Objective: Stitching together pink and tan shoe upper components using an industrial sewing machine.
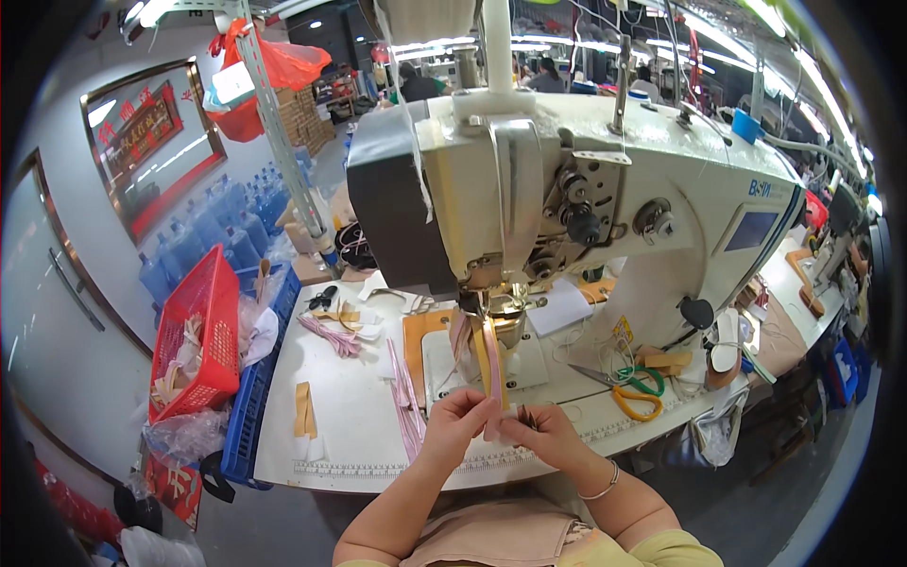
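Observation:
A pink and yellow strip point(494, 364) runs down from the needle area of the white sewing machine point(652, 142) to my hands. My left hand point(460, 425) pinches its lower end between thumb and fingers. Close beside it, my right hand point(546, 437) is closed at the same end, thumb and fingertips together. A small dark item point(527, 419) shows at the right fingers, too small to make out. Left of my hands, loose pink striped strips point(406, 402) lie on the white table point(359, 444).
Orange-handled scissors point(636, 403) and green-handled ones lie right of the machine bed. A bundle of pink strips point(331, 335) and a tan piece point(304, 411) lie at the left. Beside the table stand a red basket point(203, 321) and a blue crate point(248, 406).

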### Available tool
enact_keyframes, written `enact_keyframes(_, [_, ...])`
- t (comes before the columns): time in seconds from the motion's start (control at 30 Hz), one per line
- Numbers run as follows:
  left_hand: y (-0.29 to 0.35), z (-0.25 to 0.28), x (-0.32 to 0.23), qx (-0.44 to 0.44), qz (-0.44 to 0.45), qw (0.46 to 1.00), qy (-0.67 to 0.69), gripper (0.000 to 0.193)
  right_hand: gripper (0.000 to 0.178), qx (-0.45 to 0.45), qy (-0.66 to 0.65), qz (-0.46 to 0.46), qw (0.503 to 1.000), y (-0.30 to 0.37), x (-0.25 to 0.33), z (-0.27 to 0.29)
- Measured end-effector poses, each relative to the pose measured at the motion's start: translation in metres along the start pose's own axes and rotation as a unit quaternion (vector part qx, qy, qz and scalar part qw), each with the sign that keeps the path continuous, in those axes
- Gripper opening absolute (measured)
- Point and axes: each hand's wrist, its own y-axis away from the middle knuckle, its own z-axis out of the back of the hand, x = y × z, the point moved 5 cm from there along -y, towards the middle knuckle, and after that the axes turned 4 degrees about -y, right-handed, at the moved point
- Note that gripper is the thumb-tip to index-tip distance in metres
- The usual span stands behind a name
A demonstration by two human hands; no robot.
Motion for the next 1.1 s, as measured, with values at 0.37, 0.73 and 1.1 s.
enact_keyframes(0.37, [-0.034, 0.008, -0.026, -0.023, -0.041, 0.999, -0.018, 0.012, 0.021, 0.003, -0.012, 0.007, 1.000, -0.036, 0.019, 0.004])
enact_keyframes(0.73, [-0.012, 0.013, -0.012, -0.113, -0.078, 0.983, -0.119, 0.014, 0.018, -0.037, 0.080, 0.079, 0.993, -0.039, 0.006, 0.009])
enact_keyframes(1.1, [-0.025, 0.016, -0.010, -0.068, -0.043, 0.995, -0.065, 0.015, 0.020, -0.007, -0.164, 0.019, 0.986, -0.036, 0.004, 0.003])
